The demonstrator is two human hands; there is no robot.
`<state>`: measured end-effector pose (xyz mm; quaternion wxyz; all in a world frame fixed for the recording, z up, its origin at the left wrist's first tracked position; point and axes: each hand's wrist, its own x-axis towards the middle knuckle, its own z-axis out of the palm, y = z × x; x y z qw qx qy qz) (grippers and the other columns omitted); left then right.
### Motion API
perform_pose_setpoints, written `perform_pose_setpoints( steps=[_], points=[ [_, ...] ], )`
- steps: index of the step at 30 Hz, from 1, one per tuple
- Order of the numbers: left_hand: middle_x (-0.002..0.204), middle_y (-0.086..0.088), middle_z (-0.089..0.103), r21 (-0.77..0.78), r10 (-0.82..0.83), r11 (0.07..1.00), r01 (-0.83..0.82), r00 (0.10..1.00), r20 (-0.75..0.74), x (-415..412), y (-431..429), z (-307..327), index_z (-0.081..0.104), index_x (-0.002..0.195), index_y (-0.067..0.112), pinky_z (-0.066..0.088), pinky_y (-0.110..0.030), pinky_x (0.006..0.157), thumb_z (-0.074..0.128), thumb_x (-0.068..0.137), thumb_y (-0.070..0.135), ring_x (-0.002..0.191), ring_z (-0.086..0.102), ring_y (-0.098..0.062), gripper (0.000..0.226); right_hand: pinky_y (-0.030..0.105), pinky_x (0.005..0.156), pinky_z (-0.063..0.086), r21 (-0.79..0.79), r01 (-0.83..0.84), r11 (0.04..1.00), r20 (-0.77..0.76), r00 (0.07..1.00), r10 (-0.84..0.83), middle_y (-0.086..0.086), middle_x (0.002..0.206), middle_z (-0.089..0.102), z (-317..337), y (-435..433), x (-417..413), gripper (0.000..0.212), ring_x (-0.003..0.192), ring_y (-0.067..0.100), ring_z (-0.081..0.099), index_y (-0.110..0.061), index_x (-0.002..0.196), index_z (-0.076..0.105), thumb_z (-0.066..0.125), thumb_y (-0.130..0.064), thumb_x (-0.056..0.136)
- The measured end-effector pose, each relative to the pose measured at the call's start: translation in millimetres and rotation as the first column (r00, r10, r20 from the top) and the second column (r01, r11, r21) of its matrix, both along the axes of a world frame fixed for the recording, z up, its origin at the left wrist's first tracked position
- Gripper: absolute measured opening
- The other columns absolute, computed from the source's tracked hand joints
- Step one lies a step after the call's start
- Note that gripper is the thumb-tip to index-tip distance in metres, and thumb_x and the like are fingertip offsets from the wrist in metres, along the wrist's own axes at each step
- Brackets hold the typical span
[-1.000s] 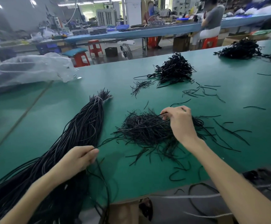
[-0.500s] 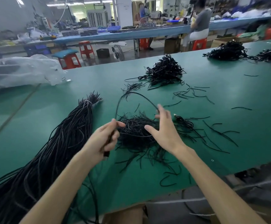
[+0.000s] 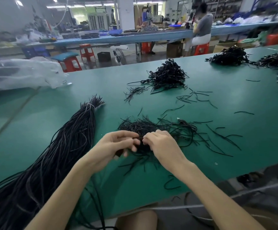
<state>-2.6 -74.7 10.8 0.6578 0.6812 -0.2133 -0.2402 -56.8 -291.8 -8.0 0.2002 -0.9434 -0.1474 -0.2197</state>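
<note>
A long bundle of black cables (image 3: pixel 75 135), tied near its far end, lies on the left of the green table (image 3: pixel 234 146) and hangs over the near edge. A loose pile of short black ties (image 3: pixel 151 127) lies in the middle. My left hand (image 3: pixel 116 145) and my right hand (image 3: pixel 159 143) meet just in front of that pile. Both pinch one black cable (image 3: pixel 139 138) between their fingertips, and its coils (image 3: pixel 184 128) trail to the right of my right hand.
A heap of finished coiled cables (image 3: pixel 166 75) sits further back, with more heaps (image 3: pixel 229 56) at the far right. Stray ties (image 3: pixel 222 138) are scattered to the right. A clear plastic bag (image 3: pixel 22 73) lies at the far left. People sit at a blue bench (image 3: pixel 135 37) behind.
My left hand left the long bundle, carrying one cable to the centre. The raised loop has come down, and my right hand, open half a second ago, now pinches the cable beside the left.
</note>
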Motion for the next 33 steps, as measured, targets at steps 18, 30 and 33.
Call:
perform_pose_setpoints(
  steps=[18, 30, 33],
  points=[
    [0.067, 0.004, 0.024, -0.312, 0.021, 0.949, -0.040, 0.998, -0.064, -36, -1, 0, 0.055, 0.083, 0.013, 0.029, -0.024, 0.058, 0.049, 0.105, 0.038, 0.059, 0.023, -0.015, 0.034, 0.033, 0.074, 0.043, -0.116, -0.181, 0.977, -0.196, 0.968, 0.156, -0.002, 0.075, 0.061, -4, 17, -28, 0.039, 0.069, 0.022, 0.057, -0.018, 0.081, 0.050, 0.042, -0.046, 0.107],
    [0.081, 0.018, 0.072, 0.208, 0.185, 0.913, -0.350, 0.812, 0.554, -56, 13, -24, 0.053, 0.090, 0.009, 0.052, -0.038, 0.069, 0.043, 0.109, 0.033, 0.072, 0.063, -0.018, 0.032, 0.024, 0.061, 0.040, 0.760, -0.057, 0.647, -0.272, 0.877, 0.396, -0.008, 0.060, 0.051, 23, 46, -25, 0.037, 0.059, 0.010, 0.046, -0.010, 0.080, 0.065, 0.049, -0.029, 0.109],
    [0.079, 0.009, 0.068, -0.026, 0.319, 0.942, -0.334, 0.870, 0.375, -68, -7, -22, 0.057, 0.090, 0.004, 0.051, -0.018, 0.072, 0.046, 0.104, 0.027, 0.078, 0.063, -0.004, 0.029, 0.020, 0.062, 0.039, 0.793, -0.073, 0.605, -0.190, 0.914, 0.359, -0.006, 0.062, 0.048, 24, 57, -28, 0.037, 0.061, 0.008, 0.044, -0.005, 0.081, 0.063, 0.049, -0.025, 0.109]
  ],
)
